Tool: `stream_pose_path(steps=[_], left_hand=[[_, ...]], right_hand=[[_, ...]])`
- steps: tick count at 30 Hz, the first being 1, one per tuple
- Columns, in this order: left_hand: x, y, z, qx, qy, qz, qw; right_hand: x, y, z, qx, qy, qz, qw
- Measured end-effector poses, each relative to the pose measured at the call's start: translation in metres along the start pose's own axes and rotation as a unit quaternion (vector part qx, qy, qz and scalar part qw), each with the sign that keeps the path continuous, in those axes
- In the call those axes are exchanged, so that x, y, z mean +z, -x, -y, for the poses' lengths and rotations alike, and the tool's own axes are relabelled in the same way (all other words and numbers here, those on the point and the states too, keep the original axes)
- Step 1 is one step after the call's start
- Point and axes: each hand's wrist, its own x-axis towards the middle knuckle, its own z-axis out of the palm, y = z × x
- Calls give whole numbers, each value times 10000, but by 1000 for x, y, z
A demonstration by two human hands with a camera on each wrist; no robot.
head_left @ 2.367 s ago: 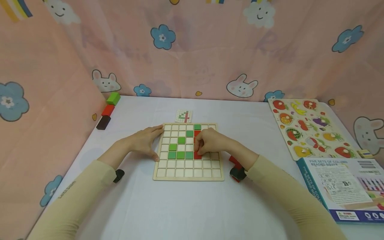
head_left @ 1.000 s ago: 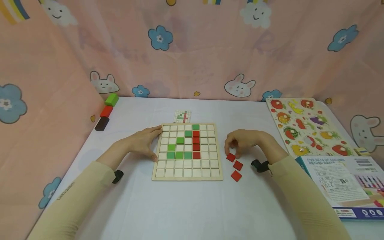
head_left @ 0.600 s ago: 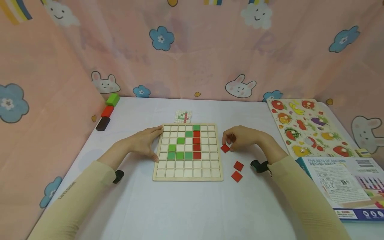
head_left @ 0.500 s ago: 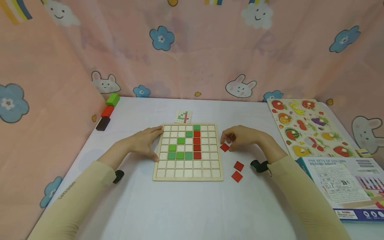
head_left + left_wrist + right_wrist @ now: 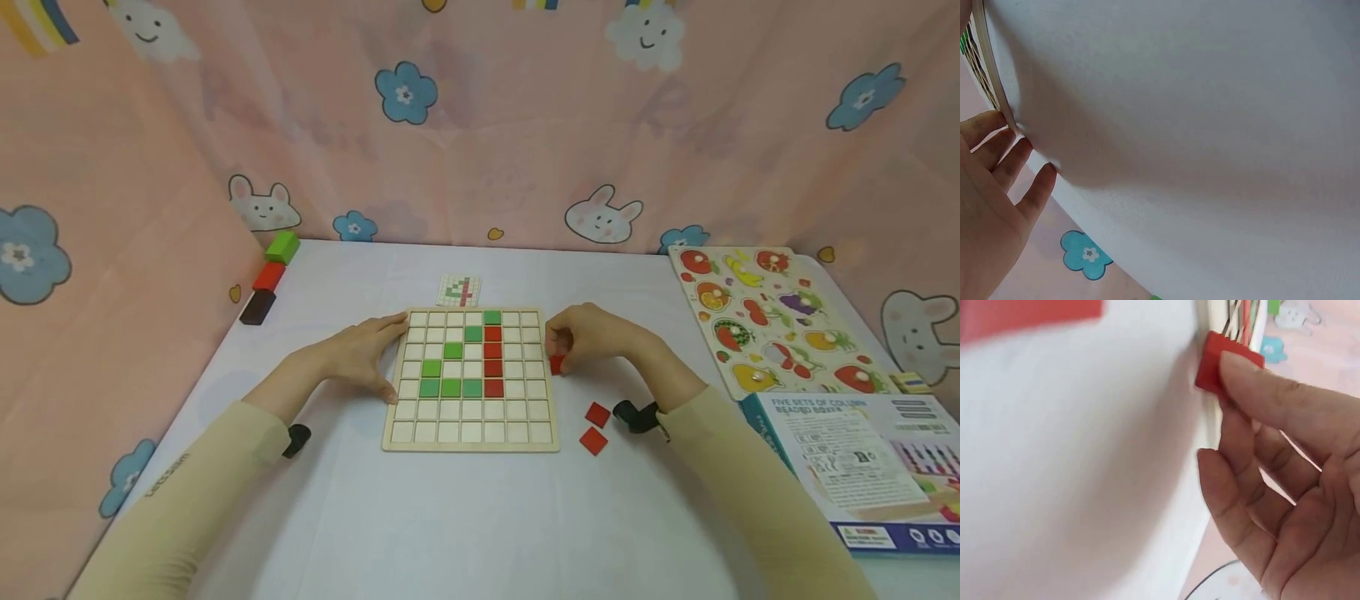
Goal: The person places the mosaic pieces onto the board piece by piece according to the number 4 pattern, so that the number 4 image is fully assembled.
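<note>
A wooden grid board [image 5: 472, 442] lies mid-table in the head view, with green tiles [image 5: 451, 387] and a column of red tiles [image 5: 492, 367] set in its squares. My left hand [image 5: 352, 357] rests against the board's left edge, fingers extended and spread, as the left wrist view also shows. Just off the board's right edge, my right hand [image 5: 591, 335] pinches a red square tile [image 5: 1213, 365] between thumb and fingers; the right wrist view shows it tilted. Two loose red tiles [image 5: 594, 441] lie on the table below that hand.
Behind the board lies a small pattern card [image 5: 458, 291]. Green [image 5: 282, 247], red [image 5: 269, 276] and black blocks [image 5: 258, 307] line the far left edge. At right are a fruit puzzle board [image 5: 780, 321] and a printed box [image 5: 862, 467]. A patterned curtain [image 5: 495, 150] surrounds the table.
My right hand left the board's red column, took a red tile from the loose group at right, and carried it left to the board's edge. The left hand stayed in place.
</note>
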Motion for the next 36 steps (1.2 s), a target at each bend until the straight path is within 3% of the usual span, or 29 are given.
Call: stream_pose_path(steps=[5,9,13,21,28,33,36], left_hand=[[0,1,0,-26,12,9,10000],[-1,2,0,-42,26,2,10000],[-1,2,-1,-46,46,6,10000],[0,3,0,-8,14,-40,10000],[2,1,3,3,64,-25,10000],[1,1,3,51,72,1,10000],[1,0,4,58,57,2,10000]], right_hand=[[6,0,27,-373,76,329,9987],[15,-2,46,-735,-334,470,9956],[31,-7,57,-938,-577,383,9932],[53,-13,69,-774,-351,-60,9964],[54,-11,73,-775,327,-117,9964],[39,-2,58,-731,306,283,9965],[23,8,43,-476,236,532,9972]])
